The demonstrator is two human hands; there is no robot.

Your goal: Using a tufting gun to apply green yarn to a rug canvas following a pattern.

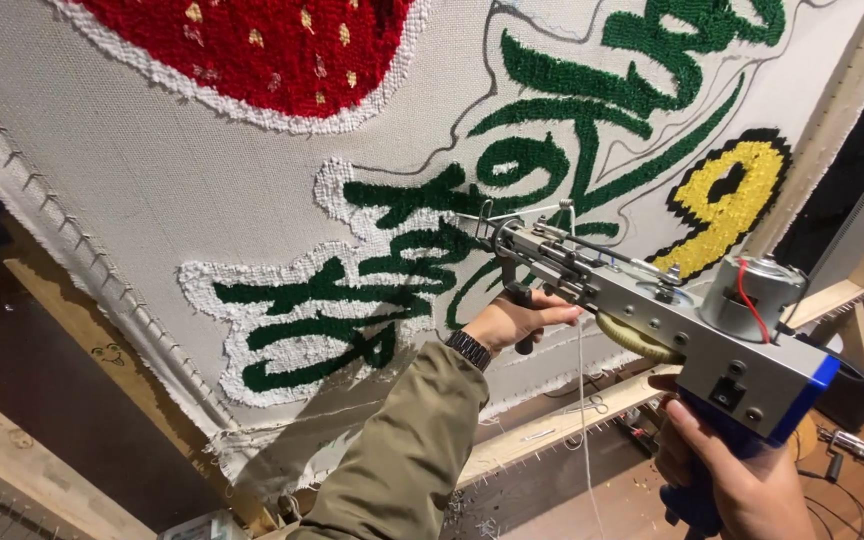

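A tufting gun (652,310) meets stretched grey cloth (202,200) on a wooden frame (552,425), needle at the green lettering (372,290). The red strawberry shape (272,45) and yellow figure (727,195) above the gun look filled; white outlining looks partial, bare cloth remaining. The left hand (517,322) wraps the front grip, the right hand (727,470) clasps the blue handle.

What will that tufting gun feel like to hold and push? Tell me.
The tufting gun is probably stiff and heavy for its size: metal frame, motor on top. The left hand grips a front handle and the right hand the blue rear grip, which suggests it needs both. The cloth would likely give a little when pushed.
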